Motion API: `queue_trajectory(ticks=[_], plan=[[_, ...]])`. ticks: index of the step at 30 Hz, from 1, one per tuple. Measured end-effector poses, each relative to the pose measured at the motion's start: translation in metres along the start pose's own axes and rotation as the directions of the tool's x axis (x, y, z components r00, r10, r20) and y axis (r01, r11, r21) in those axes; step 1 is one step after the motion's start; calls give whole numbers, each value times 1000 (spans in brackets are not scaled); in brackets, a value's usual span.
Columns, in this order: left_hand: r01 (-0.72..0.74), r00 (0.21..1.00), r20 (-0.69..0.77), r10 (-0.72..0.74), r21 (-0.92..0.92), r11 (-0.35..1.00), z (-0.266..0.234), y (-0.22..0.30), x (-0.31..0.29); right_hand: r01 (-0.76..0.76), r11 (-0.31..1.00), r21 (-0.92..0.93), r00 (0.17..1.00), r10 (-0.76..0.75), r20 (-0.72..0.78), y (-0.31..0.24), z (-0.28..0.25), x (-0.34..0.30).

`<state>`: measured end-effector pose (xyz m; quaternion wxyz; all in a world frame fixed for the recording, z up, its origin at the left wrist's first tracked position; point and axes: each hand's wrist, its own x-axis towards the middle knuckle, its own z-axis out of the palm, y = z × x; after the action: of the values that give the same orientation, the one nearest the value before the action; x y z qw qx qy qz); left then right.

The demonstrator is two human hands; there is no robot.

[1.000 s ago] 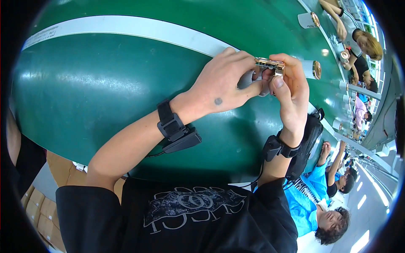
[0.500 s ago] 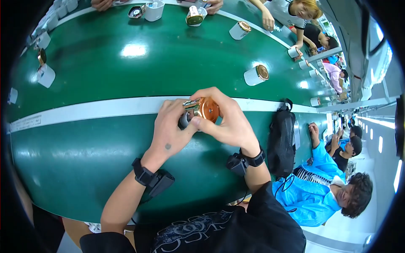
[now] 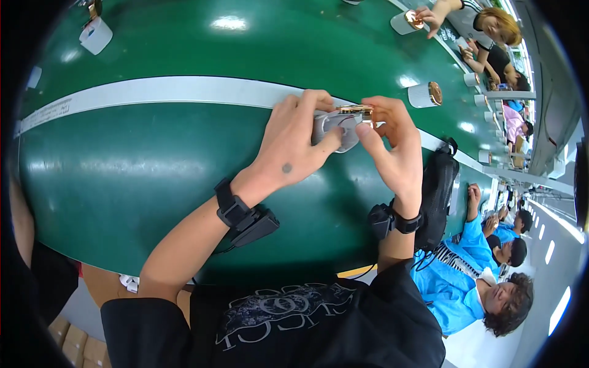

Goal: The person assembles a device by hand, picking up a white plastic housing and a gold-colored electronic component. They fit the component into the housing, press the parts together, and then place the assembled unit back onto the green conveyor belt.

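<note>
White container point(image 3: 350, 143), partly hidden by hands point(image 3: 293, 135)

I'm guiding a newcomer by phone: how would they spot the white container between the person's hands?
Find the white strip curving across the green table. Right of its middle, the white container sits between the person's left hand and right hand. Unlike the gold-capped container beyond the strip, it is open, with a gold-trimmed part at its rim.
</note>
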<state>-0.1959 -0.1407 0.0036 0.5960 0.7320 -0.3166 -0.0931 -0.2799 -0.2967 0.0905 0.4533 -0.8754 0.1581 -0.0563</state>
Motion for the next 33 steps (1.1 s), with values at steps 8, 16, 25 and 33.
queue_trajectory(ticks=[8,16,25,33], plan=[[-66,996,69,62,60,996,-10,-5,-3,95,989,-109,995,-94,19,-2,9,2],[-183,960,230,159,89,979,-8,-11,-4,250,939,-235,968,-235,88,14,2,2],[-197,943,296,151,132,972,-15,-18,-5,356,902,-244,934,-337,116,9,0,-1],[-196,938,314,146,136,971,-20,-15,-4,446,867,-220,894,-424,144,17,-5,-2]])
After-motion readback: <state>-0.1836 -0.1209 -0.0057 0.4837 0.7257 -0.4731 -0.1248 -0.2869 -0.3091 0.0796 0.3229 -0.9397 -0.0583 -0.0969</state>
